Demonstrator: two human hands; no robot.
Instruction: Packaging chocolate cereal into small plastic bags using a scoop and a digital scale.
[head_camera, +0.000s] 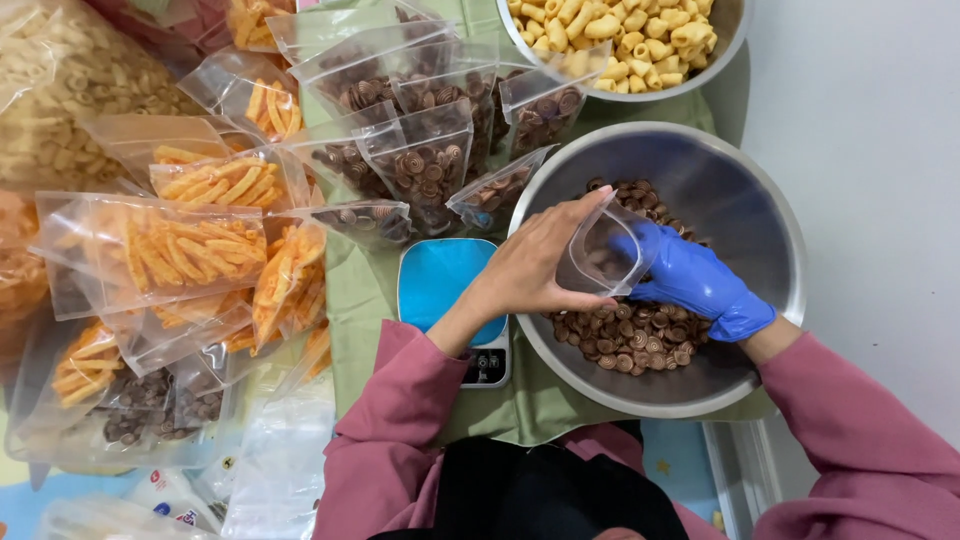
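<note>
Filling under way over a steel bowl (760, 200) of brown spiral snacks (630, 340); left hand (535, 265) pinching a small clear bag (605, 250) open at its rim; gloved right hand (695, 280) cupped, fingers together, at the bag's mouth; next, seemingly, more scooping, then weighing on the blue scale (440, 280) beside, filled bags (420, 160) beyond.

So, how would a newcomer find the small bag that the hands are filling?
Find the big steel bowl of brown spiral snacks. Over it, the bare left hand holds a clear pouch open while the blue-gloved right hand reaches in. Unlike the packed bags nearby, it is nearly empty.
</note>
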